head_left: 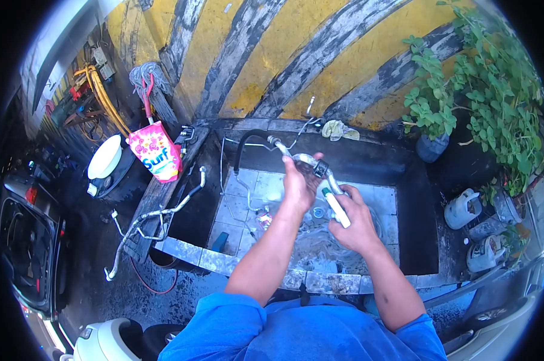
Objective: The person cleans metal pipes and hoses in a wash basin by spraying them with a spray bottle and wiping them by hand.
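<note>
Over a tiled basin, my left hand [300, 185] grips a metal pipe [305, 159] joined to a curved black rubber hose [240, 150]. A black clamp-like fitting [321, 169] sits on the pipe just right of that hand. My right hand [354, 220] is closed around a white handle [337, 208] with a green band, its upper end against the pipe's lower right part. Whether that end has bristles cannot be made out. Below my hands, murky water [320, 240] covers part of the basin floor.
The basin's tiled rim [335, 281] is nearest my body. Another bent metal pipe [157, 216] lies on a wooden plank left, beside a pink Surf packet [154, 151]. A cloth [339, 130] rests on the back ledge. Potted plants [431, 102] and jugs [463, 209] stand right.
</note>
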### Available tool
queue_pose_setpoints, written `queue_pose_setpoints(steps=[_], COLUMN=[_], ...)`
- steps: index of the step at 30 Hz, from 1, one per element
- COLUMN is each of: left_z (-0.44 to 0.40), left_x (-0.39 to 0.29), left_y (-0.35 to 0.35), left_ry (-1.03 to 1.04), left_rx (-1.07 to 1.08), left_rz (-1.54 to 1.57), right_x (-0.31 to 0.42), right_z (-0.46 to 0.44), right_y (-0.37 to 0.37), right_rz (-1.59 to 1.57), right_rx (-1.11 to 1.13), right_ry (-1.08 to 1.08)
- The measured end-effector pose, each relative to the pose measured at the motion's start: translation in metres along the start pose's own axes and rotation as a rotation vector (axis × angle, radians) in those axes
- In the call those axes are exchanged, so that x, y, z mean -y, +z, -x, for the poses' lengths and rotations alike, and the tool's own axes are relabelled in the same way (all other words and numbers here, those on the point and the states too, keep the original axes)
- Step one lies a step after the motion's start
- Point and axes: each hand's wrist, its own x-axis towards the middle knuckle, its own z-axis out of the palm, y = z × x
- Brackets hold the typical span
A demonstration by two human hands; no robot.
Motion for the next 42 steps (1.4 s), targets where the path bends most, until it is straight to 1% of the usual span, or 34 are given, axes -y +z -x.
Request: queue_pose_setpoints(steps=[1, 2, 3, 4, 5, 7, 10, 11, 13, 14, 17, 18, 19, 21, 24, 27, 28, 30, 31, 34, 37, 38, 41, 42], left_z=[0.030, 0.032, 0.036, 0.024, 0.007, -0.008, -0.010, -0.004, 0.034, 0.037, 0.011, 0.015, 0.011, 0.004, -0.012, -0.012, -0.016, -0.014, -0.011, -0.018, -0.022, -0.024, -0.021, -0.019], left_x=[0.004, 0.007, 0.009, 0.001, -0.007, -0.014, -0.014, -0.011, -0.022, -0.016, -0.014, -0.021, -0.021, -0.013, -0.003, 0.012, 0.017, 0.028, 0.032, 0.043, 0.042, 0.042, 0.036, 0.034], left_y=[0.020, 0.022, 0.019, 0.014, 0.006, -0.001, -0.005, -0.008, 0.017, 0.011, 0.004, 0.020, 0.026, 0.031, 0.022, 0.026, 0.023, 0.028, 0.032, 0.026, 0.025, 0.028, 0.040, 0.047], left_ry=[0.045, 0.040, 0.031, -0.009, -0.018, -0.078, -0.091, -0.136, -0.228, -0.206, -0.073, -0.019, 0.015, 0.037, -0.019, -0.107, -0.131, -0.231, -0.281, -0.193, -0.148, -0.170, -0.172, -0.135], left_rx=[0.085, 0.067, 0.041, 0.024, -0.026, -0.084, 0.012, 0.100, 0.282, 0.248, 0.240, 0.167, 0.180, 0.076, 0.010, -0.092, -0.087, -0.090, -0.094, 0.136, 0.258, 0.164, 0.021, -0.052], left_rz=[-0.072, -0.104, -0.133, -0.063, -0.145, 0.043, 0.257, 0.183, 0.026, -0.072, -0.070, -0.074, -0.090, -0.220, -0.415, -0.482, -0.501, -0.427, -0.390, -0.141, -0.013, -0.041, -0.335, -0.411], right_x=[0.004, 0.000, 0.001, 0.002, 0.005, 0.009, 0.019, 0.021, 0.018, 0.015, 0.003, 0.006, 0.004, -0.001, 0.001, -0.021, -0.024, -0.029, -0.030, -0.028, -0.026, -0.026, -0.019, -0.015], right_z=[-0.003, -0.005, -0.004, -0.003, -0.007, -0.007, -0.010, -0.011, -0.023, -0.024, -0.019, -0.014, -0.013, -0.008, 0.004, 0.008, 0.010, 0.013, 0.015, 0.018, 0.018, 0.018, 0.021, 0.022], right_y=[0.003, 0.010, 0.012, 0.014, 0.016, 0.021, 0.022, 0.020, 0.015, 0.015, 0.015, 0.004, 0.001, -0.002, -0.026, -0.030, -0.033, -0.039, -0.042, -0.052, -0.059, -0.059, -0.061, -0.061], right_rz=[0.006, 0.061, 0.045, 0.031, 0.020, 0.050, 0.017, -0.006, -0.003, -0.005, -0.078, -0.174, -0.186, -0.217, -0.177, 0.085, 0.089, 0.101, 0.096, 0.064, 0.036, 0.045, 0.085, 0.101], right_rx=[0.018, -0.010, 0.026, 0.067, 0.107, 0.123, 0.141, 0.149, 0.134, 0.127, 0.058, 0.077, 0.035, -0.055, 0.105, 0.111, 0.109, 0.108, 0.090, 0.038, 0.003, -0.005, 0.014, 0.028], right_ry=[0.015, -0.075, -0.065, -0.059, -0.065, -0.113, -0.117, -0.105, -0.098, -0.086, -0.165, -0.151, -0.187, -0.254, 0.116, 0.111, 0.136, 0.186, 0.174, 0.141, 0.117, 0.111, 0.098, 0.094])
